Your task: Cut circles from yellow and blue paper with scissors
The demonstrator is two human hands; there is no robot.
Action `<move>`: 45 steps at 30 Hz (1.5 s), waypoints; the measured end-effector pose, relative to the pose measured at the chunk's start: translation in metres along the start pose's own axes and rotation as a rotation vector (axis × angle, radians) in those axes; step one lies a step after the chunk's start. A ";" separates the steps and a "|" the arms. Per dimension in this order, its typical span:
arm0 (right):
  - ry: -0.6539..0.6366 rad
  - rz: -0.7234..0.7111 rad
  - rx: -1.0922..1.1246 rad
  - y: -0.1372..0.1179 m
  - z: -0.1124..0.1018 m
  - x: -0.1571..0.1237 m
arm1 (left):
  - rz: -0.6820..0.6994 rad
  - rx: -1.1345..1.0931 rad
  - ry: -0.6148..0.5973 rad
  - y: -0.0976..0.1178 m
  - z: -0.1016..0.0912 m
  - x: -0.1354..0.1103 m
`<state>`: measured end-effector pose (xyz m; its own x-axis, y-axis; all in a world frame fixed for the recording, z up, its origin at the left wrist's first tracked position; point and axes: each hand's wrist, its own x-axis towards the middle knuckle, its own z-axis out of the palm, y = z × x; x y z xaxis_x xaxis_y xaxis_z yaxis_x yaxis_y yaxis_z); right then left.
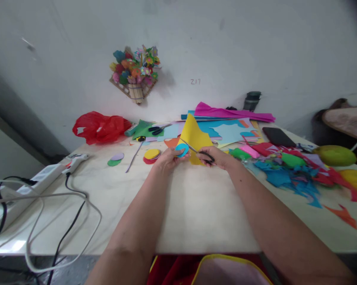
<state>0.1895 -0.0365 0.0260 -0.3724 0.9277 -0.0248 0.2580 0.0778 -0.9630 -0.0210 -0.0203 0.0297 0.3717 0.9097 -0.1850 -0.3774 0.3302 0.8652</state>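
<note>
Power strip, white: lies at the table's left side, its cables trailing over the edge, presumably to keep them off the working spot.
Red plastic bag: crumpled, near the wall.
Lilac and green discs: overlapping, flat on the table.
Disc stack: yellow on top, red showing beneath; probably piled near the left hand for easy reach.
Spare scissors, dark-handled: lying among papers at the back.
Left hand: thumb and fingers pinching the blue disc, held up before the yellow sheet, likely to steady it by the blades. Whether disc and sheet touch, cannot tell.
Scissors: blades pointing left, just beside the disc; their spread is unclear.
Right hand: fingers curled round the black handles, apparently for control.
Magenta paper: along the back, atop other sheets.
Phone: dark, flat, beyond the scraps.
Paper scraps: heaped right, seemingly apart from the discs.
</note>
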 end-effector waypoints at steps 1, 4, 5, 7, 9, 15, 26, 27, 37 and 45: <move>-0.001 -0.002 0.000 0.001 0.000 0.001 | -0.003 0.013 -0.005 0.000 -0.001 0.000; -0.003 0.006 0.009 0.001 -0.001 0.001 | -0.008 0.035 -0.014 0.000 -0.003 0.002; -0.001 0.011 0.015 0.001 -0.001 0.001 | -0.010 0.039 -0.011 0.000 -0.004 0.003; 0.006 0.023 0.027 0.001 -0.001 0.001 | -0.014 0.040 0.000 -0.001 -0.004 0.004; 0.015 0.036 0.035 0.001 -0.001 0.001 | -0.022 0.045 0.005 0.000 -0.005 0.004; 0.018 0.041 0.036 0.001 -0.002 0.001 | -0.021 0.055 0.005 0.001 -0.004 0.002; -0.016 0.022 0.033 0.004 -0.007 0.001 | -0.024 0.062 -0.037 0.003 -0.004 -0.002; -0.025 0.018 0.023 0.006 -0.008 0.002 | -0.023 0.064 -0.040 0.003 -0.005 -0.002; -0.046 0.026 0.032 0.011 -0.012 0.004 | -0.026 0.062 -0.051 0.002 -0.008 0.001; -0.052 0.041 0.038 0.008 -0.011 0.003 | -0.040 0.075 -0.027 0.004 -0.003 -0.006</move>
<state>0.2006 -0.0294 0.0217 -0.4079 0.9097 -0.0776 0.2404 0.0250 -0.9704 -0.0274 -0.0235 0.0328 0.4085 0.8888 -0.2080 -0.2981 0.3452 0.8899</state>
